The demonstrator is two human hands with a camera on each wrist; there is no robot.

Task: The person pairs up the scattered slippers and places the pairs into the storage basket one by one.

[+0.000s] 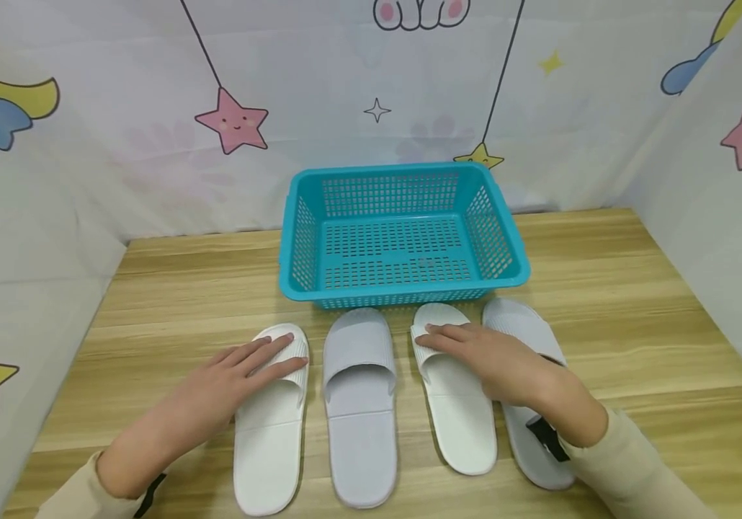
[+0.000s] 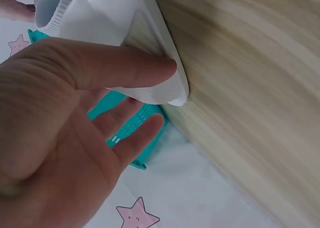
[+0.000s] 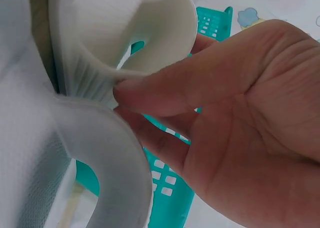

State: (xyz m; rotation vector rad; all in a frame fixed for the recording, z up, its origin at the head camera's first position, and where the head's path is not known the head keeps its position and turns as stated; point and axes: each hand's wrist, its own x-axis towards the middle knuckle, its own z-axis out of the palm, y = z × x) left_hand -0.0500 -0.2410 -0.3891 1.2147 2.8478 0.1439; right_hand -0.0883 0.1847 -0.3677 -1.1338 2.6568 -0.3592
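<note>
Two white slippers and two grey ones lie flat on the wooden table, toes toward the basket. My left hand (image 1: 228,378) rests on the ribbed strap of the left white slipper (image 1: 269,454), fingers extended; its thumb lies along the slipper in the left wrist view. A grey slipper (image 1: 362,454) lies between the hands. My right hand (image 1: 488,357) lies over the strap of the other white slipper (image 1: 464,432), fingertips touching it. Beneath that wrist is the second grey slipper (image 1: 526,447), partly hidden. In the right wrist view, thumb and fingertips meet the slipper's strap edge.
A turquoise plastic basket (image 1: 403,288) with perforated sides stands behind the slippers, holding nothing. The wooden table (image 1: 170,303) runs to a white cloth (image 1: 319,94) printed with stars and clouds, which hangs at the back and both sides.
</note>
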